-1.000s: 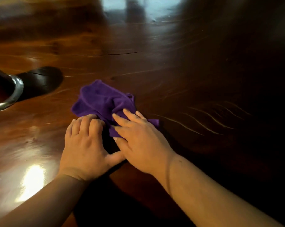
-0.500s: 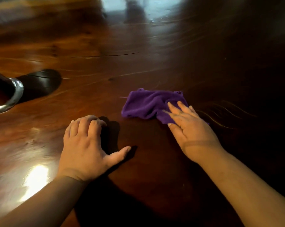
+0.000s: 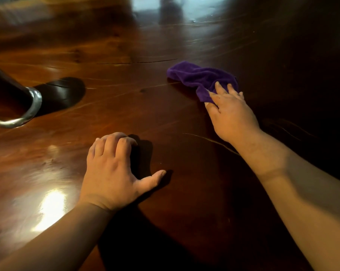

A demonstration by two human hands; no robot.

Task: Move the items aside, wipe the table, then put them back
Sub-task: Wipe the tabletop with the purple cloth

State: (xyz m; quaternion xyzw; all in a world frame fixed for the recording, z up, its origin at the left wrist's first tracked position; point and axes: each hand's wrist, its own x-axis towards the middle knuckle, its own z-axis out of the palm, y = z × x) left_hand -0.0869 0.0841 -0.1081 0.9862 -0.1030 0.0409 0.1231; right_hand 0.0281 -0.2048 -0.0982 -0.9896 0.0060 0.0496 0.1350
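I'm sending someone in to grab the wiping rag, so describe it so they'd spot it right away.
Look at the wide, glossy dark wooden table. Follow the person's right hand, stretched forward with its fingers pressed flat on the rag's near end. The cloth is a small, crumpled, fuzzy piece of purple fabric, the only soft, brightly coloured thing there, unlike the dark metal-rimmed object at the left edge.

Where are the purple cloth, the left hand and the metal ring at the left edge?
purple cloth [image 3: 198, 76]: head view, on its bunched middle folds.
left hand [image 3: 112, 171]: head view, on the back of the hand.
metal ring [image 3: 35, 103]: head view, on its shiny right curve.
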